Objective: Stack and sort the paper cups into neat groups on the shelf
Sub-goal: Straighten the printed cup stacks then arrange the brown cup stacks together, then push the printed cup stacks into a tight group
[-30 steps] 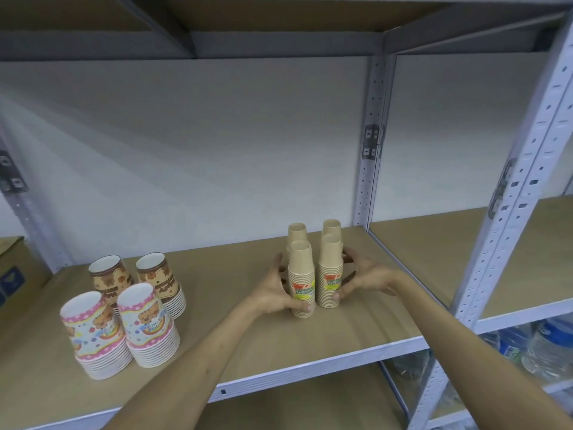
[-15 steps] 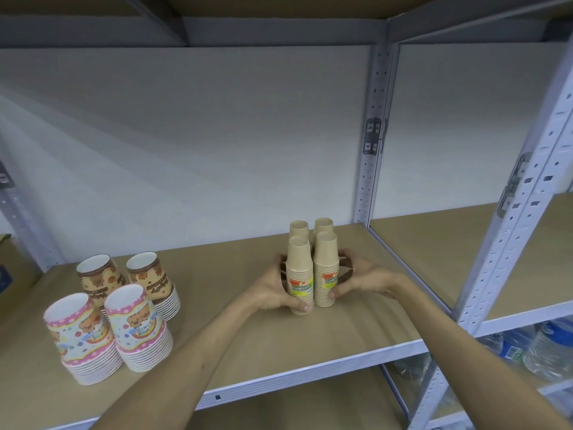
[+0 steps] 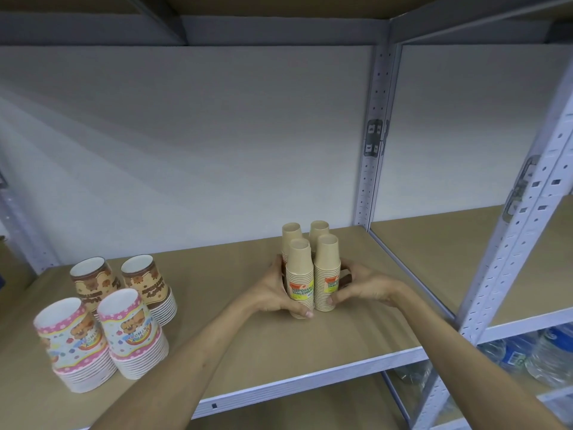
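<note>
Several stacks of small tan paper cups (image 3: 310, 262) stand upside down in a tight square near the right end of the shelf board (image 3: 235, 346). My left hand (image 3: 273, 293) cups the front left stack, thumb at its base. My right hand (image 3: 359, 287) presses against the front right stack from the other side. At the left end stand two pink patterned cup stacks (image 3: 102, 336) in front and two brown patterned cup stacks (image 3: 124, 287) behind them, all upside down.
A perforated metal upright (image 3: 372, 156) marks the shelf's back right corner, and another upright (image 3: 514, 231) stands at the front right. A neighbouring shelf board (image 3: 465, 259) lies to the right. Water bottles (image 3: 533, 352) sit on the level below.
The tan stacks have been pushed closer together between my hands. The view has shifted slightly, so everything sits a little lower and to the left.
</note>
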